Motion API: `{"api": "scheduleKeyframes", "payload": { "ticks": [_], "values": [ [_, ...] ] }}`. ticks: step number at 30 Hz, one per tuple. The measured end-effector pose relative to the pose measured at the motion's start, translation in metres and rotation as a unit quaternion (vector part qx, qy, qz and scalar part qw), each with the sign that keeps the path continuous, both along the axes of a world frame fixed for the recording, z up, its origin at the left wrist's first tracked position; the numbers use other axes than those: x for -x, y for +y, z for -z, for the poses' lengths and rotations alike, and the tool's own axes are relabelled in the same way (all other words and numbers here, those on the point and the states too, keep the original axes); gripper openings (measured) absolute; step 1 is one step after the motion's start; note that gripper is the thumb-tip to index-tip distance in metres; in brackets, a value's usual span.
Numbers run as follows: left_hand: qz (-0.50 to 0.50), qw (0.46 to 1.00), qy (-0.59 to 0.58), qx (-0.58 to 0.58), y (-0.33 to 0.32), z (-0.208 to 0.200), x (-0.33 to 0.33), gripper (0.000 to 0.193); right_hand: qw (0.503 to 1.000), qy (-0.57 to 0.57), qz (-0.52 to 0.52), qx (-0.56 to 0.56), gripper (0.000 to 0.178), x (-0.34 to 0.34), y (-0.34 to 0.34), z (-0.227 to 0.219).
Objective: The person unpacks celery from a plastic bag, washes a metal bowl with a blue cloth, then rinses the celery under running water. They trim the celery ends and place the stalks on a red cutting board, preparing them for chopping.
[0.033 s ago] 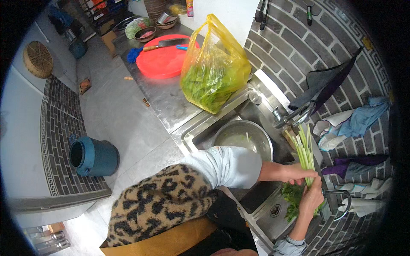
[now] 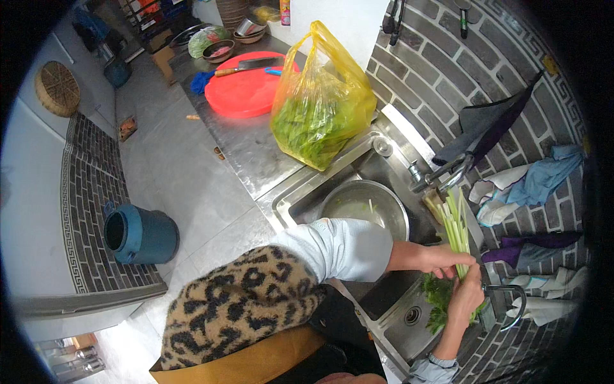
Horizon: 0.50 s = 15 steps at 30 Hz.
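A bunch of celery point(image 2: 455, 224) is held over the right part of the sink, its pale cut stalks pointing up and its green leaves hanging below. My left hand point(image 2: 449, 258) closes around the stalks from the left. Just under it, my right hand point(image 2: 468, 296) grips the same bunch lower down, near the leaves. Beside my left forearm, a round metal basin point(image 2: 400, 214) stands in the larger sink bowl with a little water and small green bits in it. My sleeve hides part of this basin.
A yellow plastic bag point(image 2: 358, 96) of leafy greens stands on the steel counter point(image 2: 246, 150). Behind it lie a red cutting board point(image 2: 233, 96) and a cleaver point(image 2: 259, 63). The faucet point(image 2: 419, 179) and hanging cloths point(image 2: 543, 182) line the brick wall. A blue bin point(image 2: 150, 235) is on the floor.
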<state>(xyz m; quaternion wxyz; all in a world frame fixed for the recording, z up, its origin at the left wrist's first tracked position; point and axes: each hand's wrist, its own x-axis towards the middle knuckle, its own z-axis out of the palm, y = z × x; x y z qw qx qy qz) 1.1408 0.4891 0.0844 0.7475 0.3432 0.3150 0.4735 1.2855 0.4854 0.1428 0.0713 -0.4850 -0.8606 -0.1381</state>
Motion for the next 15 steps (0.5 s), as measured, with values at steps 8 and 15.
{"api": "scheduleKeyframes", "payload": {
  "ticks": [8, 15],
  "values": [
    [-0.231, 0.952, -0.199, 0.013, 0.009, 0.003, -0.025, 0.038, 0.993, 0.118, -0.033, 0.000, 0.066, 0.015, -0.016, 0.026],
    [-0.229, 0.922, -0.313, 0.003, 0.002, -0.027, 0.006, 0.023, 0.868, 0.492, -0.053, 0.046, 0.080, -0.012, -0.029, 0.105]
  ]
}}
